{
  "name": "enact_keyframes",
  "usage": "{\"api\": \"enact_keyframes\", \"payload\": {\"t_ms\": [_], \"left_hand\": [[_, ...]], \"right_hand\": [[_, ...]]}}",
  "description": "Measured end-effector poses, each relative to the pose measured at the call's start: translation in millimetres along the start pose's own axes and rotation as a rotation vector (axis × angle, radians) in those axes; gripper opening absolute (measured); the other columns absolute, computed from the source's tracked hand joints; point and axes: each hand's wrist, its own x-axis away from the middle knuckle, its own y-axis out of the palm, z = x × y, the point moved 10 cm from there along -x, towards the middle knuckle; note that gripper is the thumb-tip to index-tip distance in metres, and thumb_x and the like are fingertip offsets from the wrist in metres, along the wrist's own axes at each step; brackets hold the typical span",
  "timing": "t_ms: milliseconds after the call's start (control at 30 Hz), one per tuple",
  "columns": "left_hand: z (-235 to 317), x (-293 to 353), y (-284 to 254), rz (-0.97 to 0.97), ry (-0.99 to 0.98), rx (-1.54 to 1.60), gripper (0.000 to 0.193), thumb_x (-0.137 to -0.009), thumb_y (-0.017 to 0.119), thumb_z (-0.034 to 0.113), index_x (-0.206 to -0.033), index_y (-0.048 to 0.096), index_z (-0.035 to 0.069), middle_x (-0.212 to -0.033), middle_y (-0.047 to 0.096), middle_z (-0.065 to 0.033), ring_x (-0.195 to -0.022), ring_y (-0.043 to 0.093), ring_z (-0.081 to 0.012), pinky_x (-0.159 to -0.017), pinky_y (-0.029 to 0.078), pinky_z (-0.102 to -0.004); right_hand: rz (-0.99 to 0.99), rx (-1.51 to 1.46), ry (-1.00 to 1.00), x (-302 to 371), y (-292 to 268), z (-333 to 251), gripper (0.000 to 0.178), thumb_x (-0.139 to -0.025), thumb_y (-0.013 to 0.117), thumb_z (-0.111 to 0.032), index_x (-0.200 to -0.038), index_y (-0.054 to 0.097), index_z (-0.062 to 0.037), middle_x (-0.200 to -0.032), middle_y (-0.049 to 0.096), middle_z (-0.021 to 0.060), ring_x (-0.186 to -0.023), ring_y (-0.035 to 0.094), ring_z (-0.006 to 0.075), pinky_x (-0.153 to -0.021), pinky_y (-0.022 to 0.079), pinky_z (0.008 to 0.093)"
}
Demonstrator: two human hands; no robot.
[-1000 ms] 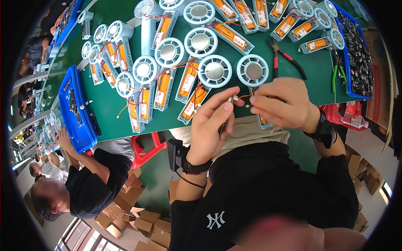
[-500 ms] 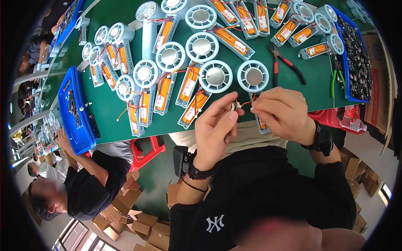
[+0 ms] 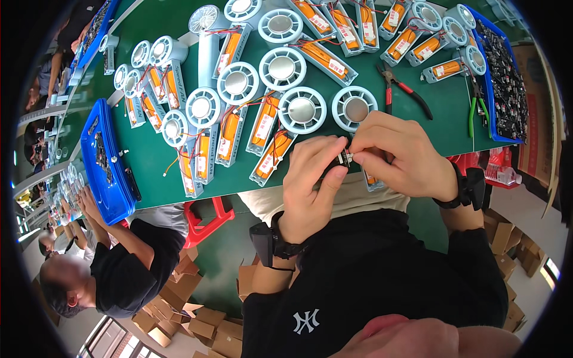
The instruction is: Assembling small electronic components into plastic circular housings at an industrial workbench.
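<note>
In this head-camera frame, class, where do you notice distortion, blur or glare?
Head view: the fisheye bends the green table's edge and leaves black corners; soft glare sits on the round white fan housings; a blurred patch of the wearer's face fills the bottom edge; the left hand and right hand are sharp.

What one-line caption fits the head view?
Both hands, left hand and right hand, pinch a small connector over a green table of fan units.

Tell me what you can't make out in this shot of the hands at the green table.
- Small part pinched between left hand and right hand: head view, mostly covered by fingers, too small to identify.
- Fan unit under the right hand: largely hidden.
- Blue tray contents: tiny, bent at the rim.
</note>
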Motion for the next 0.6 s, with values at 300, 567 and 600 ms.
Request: {"api": "enact_keyframes", "payload": {"t_ms": [300,567,600], "left_hand": [[-2,-2,1,-0.032,-0.028,0.079,0.036,-0.094,0.073,0.004,-0.13,0.069,0.001,-0.121,0.069,-0.0146,-0.108,0.063,-0.0297,-0.094,0.05,-0.0365],[-1,-2,1,-0.036,-0.004,0.048,0.036,-0.093,0.075,0.005,-0.128,0.07,-0.002,-0.122,0.068,-0.016,-0.108,0.065,-0.0255,-0.093,0.051,-0.0331],[-1,-2,1,-0.043,0.0,0.031,0.036,-0.095,0.075,0.006,-0.128,0.069,-0.003,-0.122,0.068,-0.0172,-0.109,0.065,-0.0245,-0.094,0.051,-0.0326]], "right_hand": [[0.108,0.245,-0.276,5,-3,-18,0.019,-0.079,0.078,0.001,-0.096,0.07,-0.0042,-0.09,0.066,0.0069,-0.067,0.064,0.0222,-0.055,0.049,0.0318],[0.146,0.311,-0.318,6,-6,-25,0.021,-0.077,0.079,0.001,-0.097,0.071,-0.0038,-0.09,0.067,0.0076,-0.069,0.067,0.0236,-0.056,0.051,0.032],[0.13,0.25,-0.262,5,-7,-21,0.02,-0.078,0.078,0.001,-0.097,0.071,-0.0031,-0.09,0.067,0.0078,-0.068,0.067,0.022,-0.055,0.051,0.0313]]}}
